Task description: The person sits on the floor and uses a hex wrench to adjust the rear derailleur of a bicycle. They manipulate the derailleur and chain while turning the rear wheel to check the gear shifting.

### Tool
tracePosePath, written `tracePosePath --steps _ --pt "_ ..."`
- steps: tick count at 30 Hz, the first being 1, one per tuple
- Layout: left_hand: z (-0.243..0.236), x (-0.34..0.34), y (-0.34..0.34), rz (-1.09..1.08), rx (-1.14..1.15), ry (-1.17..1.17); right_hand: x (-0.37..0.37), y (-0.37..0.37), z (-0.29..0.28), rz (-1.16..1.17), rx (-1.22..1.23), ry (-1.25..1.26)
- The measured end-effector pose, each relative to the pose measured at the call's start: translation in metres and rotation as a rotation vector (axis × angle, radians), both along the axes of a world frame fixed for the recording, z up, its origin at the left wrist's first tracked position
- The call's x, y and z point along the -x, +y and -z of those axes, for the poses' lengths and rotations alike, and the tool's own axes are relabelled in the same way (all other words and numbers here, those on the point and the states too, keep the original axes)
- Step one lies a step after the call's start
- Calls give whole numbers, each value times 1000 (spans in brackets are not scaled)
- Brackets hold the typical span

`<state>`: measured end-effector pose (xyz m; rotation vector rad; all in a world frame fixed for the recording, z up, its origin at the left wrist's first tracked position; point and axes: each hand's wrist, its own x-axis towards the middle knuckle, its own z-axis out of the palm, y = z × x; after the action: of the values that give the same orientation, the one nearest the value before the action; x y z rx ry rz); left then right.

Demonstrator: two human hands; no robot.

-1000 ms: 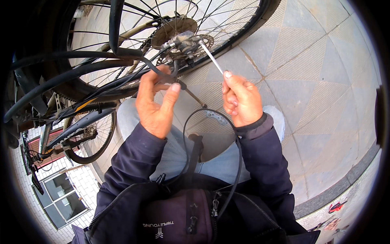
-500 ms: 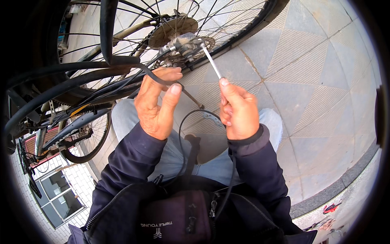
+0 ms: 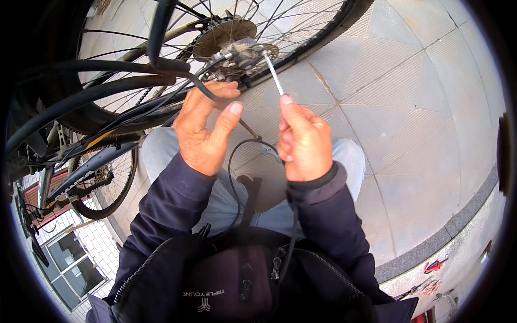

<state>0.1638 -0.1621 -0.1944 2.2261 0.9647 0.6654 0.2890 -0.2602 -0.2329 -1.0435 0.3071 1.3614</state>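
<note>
Slim silver tool (image 3: 274,76): pos. top centre, far end at the outer edge of the brake caliper (image 3: 247,58); seating on any fastener too small to tell; step in hand (judged): working a caliper fastener w/ the tool; next move calls for tool end held square at its seat, w/ short, controlled turn, clear of the wheel (image 3: 338,33); R hand (image 3: 305,141) pinches near end of tool btwn thumb and curled index finger, rem. fingers folded toward palm; R wrist approx. straight, forearm rising from lower edge; L hand (image 3: 202,129) spread in a C-shape below the caliper, thumb and fingertips apart, nothing seen gripped; dark bent bar (image 3: 201,88) crosses its fingers, contact cannot be told; L forearm angled up and inward; outward of these: black cord (image 3: 230,164) looped btwn forearms; knees (image 3: 350,161) in lt. blue jeans, one per side; paving (image 3: 409,134) beneath; grey frame tube (image 3: 97,166) at far L.
</note>
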Motion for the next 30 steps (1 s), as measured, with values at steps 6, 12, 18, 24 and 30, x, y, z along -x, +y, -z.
tracePosePath --steps 6,12,18,24,30 --pt "-3 -3 3 -11 -62 -12 -18 5 1 -47 63 -147" --pt "-10 1 2 -13 -12 40 -23 4 5 -71 -15 -99" --pt "-7 4 5 6 -51 41 -28 4 18 -100 -84 -100" --pt "-8 0 5 -20 -25 44 -26 1 19 -122 -207 5" --pt "-5 1 -4 -85 -98 11 -25 -8 35 -169 -483 272"
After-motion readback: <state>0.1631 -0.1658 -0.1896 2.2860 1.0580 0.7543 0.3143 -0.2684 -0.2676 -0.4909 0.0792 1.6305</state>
